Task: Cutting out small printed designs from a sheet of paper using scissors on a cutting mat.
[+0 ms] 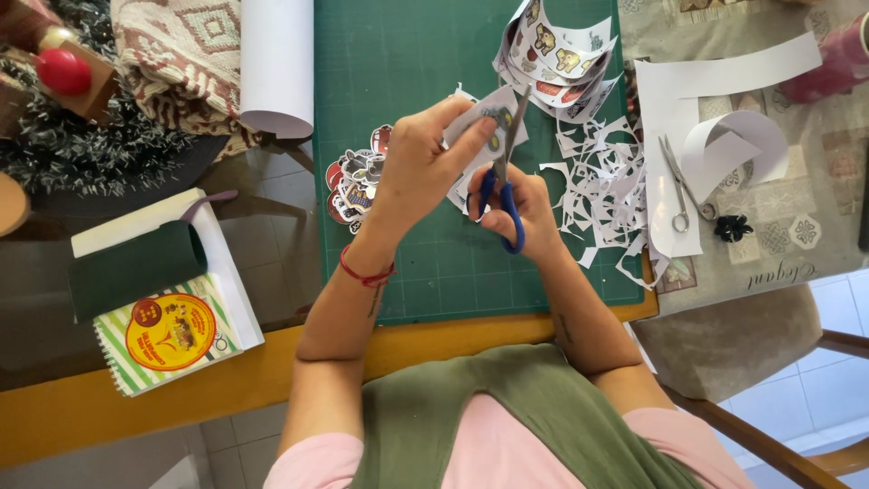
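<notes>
White paper scraps (602, 195) beside scissors (503, 186)

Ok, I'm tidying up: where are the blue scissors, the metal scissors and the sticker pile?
blue scissors (512, 217), head view, on the handle.
metal scissors (681, 195), head view, on the shank.
sticker pile (355, 186), head view, on its middle.

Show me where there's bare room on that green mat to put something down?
The cutting mat is bare at its top between the paper roll and sticker sheet, and along its near edge. Crowded: paper scraps on one side, cut stickers on the other.
</notes>
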